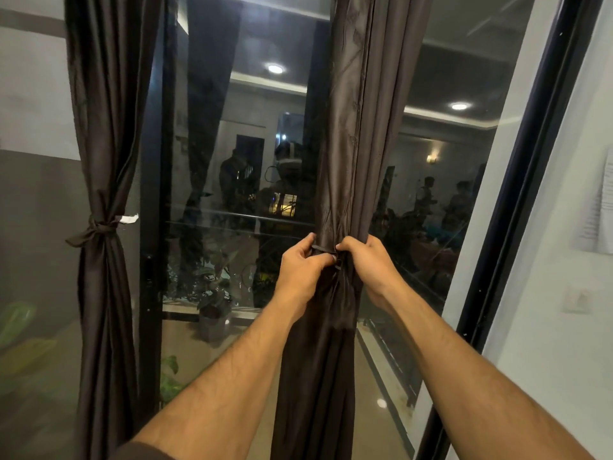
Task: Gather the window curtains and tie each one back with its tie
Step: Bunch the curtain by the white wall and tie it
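Left curtain (99, 161) already tied with its tie (96, 227); we bunch the right curtain (348, 144) at window centre; left hand (303, 270) and right hand (366, 263) each pinch an end of its tie (323, 249), fingers curled, apparently cinching the knot.

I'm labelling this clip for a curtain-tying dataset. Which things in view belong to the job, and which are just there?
Part of the job:
- right curtain, gathered
- its tie, gripped by left hand and right hand
- left curtain, already knotted with its own tie

Just there:
- potted plant beyond the glass
- wall switch
- hanging paper
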`<state>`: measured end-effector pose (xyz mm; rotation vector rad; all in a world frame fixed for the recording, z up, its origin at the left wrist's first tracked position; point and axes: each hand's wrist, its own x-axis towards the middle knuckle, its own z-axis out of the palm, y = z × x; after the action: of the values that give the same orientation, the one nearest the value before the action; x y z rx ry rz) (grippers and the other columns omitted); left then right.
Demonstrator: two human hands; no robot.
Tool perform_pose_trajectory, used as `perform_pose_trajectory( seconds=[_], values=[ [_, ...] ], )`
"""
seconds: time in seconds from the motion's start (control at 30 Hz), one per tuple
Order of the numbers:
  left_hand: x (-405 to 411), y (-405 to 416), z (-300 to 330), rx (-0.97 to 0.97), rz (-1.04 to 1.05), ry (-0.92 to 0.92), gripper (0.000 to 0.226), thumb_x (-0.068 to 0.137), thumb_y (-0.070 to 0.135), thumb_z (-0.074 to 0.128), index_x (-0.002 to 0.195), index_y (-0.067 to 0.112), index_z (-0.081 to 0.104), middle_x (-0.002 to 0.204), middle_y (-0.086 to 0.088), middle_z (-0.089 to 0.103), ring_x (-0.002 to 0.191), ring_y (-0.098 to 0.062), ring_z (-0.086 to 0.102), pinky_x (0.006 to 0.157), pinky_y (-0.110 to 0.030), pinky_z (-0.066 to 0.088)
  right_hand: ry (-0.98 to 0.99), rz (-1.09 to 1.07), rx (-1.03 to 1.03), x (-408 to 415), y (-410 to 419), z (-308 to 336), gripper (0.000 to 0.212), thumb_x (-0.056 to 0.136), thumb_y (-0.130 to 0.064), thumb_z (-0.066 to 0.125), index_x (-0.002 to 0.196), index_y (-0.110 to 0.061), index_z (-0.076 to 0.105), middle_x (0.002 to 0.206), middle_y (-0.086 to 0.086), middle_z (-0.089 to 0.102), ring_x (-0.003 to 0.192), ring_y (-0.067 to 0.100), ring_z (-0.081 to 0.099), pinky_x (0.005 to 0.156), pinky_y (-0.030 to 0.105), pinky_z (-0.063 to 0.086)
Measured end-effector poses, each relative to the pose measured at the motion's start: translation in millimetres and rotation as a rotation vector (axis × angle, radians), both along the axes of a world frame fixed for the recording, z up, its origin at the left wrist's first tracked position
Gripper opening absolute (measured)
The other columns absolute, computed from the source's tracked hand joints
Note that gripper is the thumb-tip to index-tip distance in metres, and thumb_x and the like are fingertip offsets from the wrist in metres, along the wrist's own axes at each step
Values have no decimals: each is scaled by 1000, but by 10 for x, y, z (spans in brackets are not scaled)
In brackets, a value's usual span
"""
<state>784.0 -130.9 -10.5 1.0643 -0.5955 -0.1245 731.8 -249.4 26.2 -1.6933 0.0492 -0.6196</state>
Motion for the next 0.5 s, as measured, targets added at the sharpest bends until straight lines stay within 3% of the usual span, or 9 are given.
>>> perform_pose_trajectory(
  seconds=[0.13, 0.23, 0.33, 0.43, 0.5],
  values=[
    [36, -27, 13, 73, -93, -59, 36, 84, 3, 66, 114, 19, 76, 107, -9, 79, 103, -27, 75, 95, -44, 57, -3, 76, 73, -33, -23, 25, 29, 78, -17, 59, 94, -26, 82, 100, 5, 80, 94, 19, 77, 78, 32, 59],
    [64, -37, 37, 96, -114, -52, 33, 78, 12, 65, 108, 16, 76, 101, -10, 78, 97, -29, 75, 88, -43, 59, -11, 102, 62, -26, -39, 17, 27, 81, -14, 62, 99, -20, 82, 103, 6, 80, 99, 21, 76, 92, 41, 59],
    [75, -48, 71, 27, -235, 7, 46, 66, 28, 71, 106, 5, 75, 95, -13, 73, 91, -31, 70, 78, -39, 57, -24, 125, 81, -43, -43, 56, 25, 80, -7, 68, 101, -11, 81, 104, 10, 79, 102, 24, 76, 99, 45, 57],
    [42, -86, 143, 73, -251, -2, 59, 70, 47, 86, 115, 9, 76, 112, -15, 76, 103, -30, 74, 87, -35, 60, -39, 156, -47, -110, -51, 58, 25, 88, -3, 67, 109, -9, 80, 107, 6, 80, 106, 18, 75, 96, 32, 56],
    [69, -104, 185, 117, -168, 15, 58, 63, 44, 94, 109, 11, 79, 107, -15, 78, 98, -28, 77, 80, -33, 61, -49, 207, -100, -158, -49, 13, 31, 91, 3, 60, 115, -8, 77, 110, 5, 79, 109, 16, 73, 91, 24, 57]
  ],
)
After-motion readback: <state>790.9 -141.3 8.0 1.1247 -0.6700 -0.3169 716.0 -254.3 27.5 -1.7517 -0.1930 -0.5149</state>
